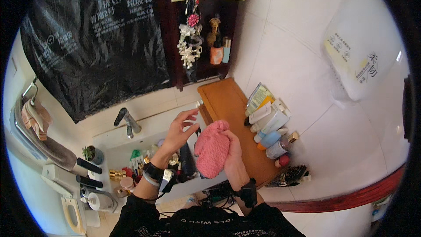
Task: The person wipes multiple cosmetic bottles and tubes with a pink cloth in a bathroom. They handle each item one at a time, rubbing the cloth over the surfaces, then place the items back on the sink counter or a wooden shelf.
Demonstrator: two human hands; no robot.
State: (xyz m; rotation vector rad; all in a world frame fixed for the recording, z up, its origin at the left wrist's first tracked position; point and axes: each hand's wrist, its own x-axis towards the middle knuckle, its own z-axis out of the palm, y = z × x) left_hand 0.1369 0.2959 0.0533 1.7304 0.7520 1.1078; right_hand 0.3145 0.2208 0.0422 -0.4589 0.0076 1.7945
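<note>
My right hand [235, 158] is closed round a bunched pink cloth [212, 149] with a fluffy, towel-like weave. The cloth hangs over the line where the white sink [153, 125] meets a brown wooden board [226, 98]. To its left, my left hand [180, 131] is raised above the sink, thumb and fingers apart, holding nothing. Beneath the left forearm, the basin holds a jumble of cosmetics [137, 160] and a dark, long item [187, 160]. Part of the basin's contents is hidden by my arm and the cloth.
A black faucet [127, 123] stands behind the basin. Tubes and bottles [269, 125] line the board's right side, with a hairbrush [294, 174] nearer me. Bottles and jars [96, 197] crowd the sink's left edge by a potted plant [90, 153]. Hair accessories [190, 44] hang from the cabinet.
</note>
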